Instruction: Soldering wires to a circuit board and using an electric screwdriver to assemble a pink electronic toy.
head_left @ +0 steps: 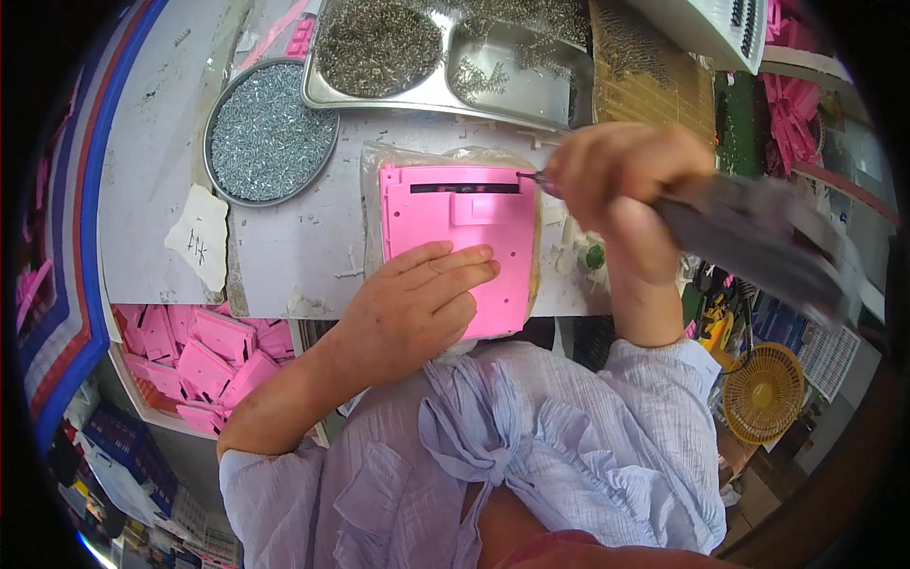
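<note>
A flat pink plastic panel (pixel 495 289) with a dark slot along its far side lies at the table's front edge, on a clear plastic bag (pixel 374 159). My left hand (pixel 417 299) rests flat across the panel's lower left part, fingers stretched out and holding it down. In my right hand (pixel 630 180) is a dark electric screwdriver (pixel 758 242), blurred at its rear end. Its thin bit points left and meets the panel's far right corner, where a hole is. Whether a screw sits under the tip is too small to tell.
A round metal dish (pixel 218 180) of small silver screws stands to the left. Behind the panel is a steel tray (pixel 445 100) with springs in its compartments. A torn white card (pixel 201 237) lies at left. A box of pink panels (pixel 204 360) sits lower left; a yellow basket (pixel 763 394) lower right.
</note>
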A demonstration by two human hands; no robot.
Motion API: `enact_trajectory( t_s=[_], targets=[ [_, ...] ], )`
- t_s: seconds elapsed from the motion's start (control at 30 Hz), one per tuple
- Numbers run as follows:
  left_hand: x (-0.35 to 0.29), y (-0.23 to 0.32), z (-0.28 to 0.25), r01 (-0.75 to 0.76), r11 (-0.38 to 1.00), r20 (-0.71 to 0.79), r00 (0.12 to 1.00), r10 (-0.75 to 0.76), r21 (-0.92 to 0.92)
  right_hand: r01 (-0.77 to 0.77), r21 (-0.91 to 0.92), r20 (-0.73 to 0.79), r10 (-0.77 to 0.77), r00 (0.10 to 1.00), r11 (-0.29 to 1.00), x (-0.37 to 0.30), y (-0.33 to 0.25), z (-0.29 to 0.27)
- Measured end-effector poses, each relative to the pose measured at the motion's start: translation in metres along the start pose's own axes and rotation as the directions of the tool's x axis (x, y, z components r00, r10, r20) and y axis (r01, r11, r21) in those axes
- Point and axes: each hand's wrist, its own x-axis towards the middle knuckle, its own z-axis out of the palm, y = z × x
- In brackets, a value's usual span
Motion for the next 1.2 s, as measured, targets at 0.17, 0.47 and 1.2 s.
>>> enact_trajectory(
  t_s=[0.17, 0.47, 1.2],
  targets=[
    [-0.001, 0.001, 0.001, 0.0, 0.999, -0.046, 0.999, -0.002, -0.043, -0.02, 0.01, 0.002, 0.02, 1.0, 1.0, -0.002, 0.017, 0.005],
    [-0.004, 0.003, 0.002, -0.037, 0.983, -0.225, 0.974, -0.005, -0.181, 0.097, 0.065, 0.056, -0.1, 0.993, 0.993, 0.021, -0.033, 0.021],
    [-0.013, -0.001, -0.048, 0.096, 0.99, -0.128, 0.988, -0.083, 0.098, -0.116, 0.322, 0.092, 0.091, 0.992, 0.94, 0.016, -0.015, 0.087]
  ],
)
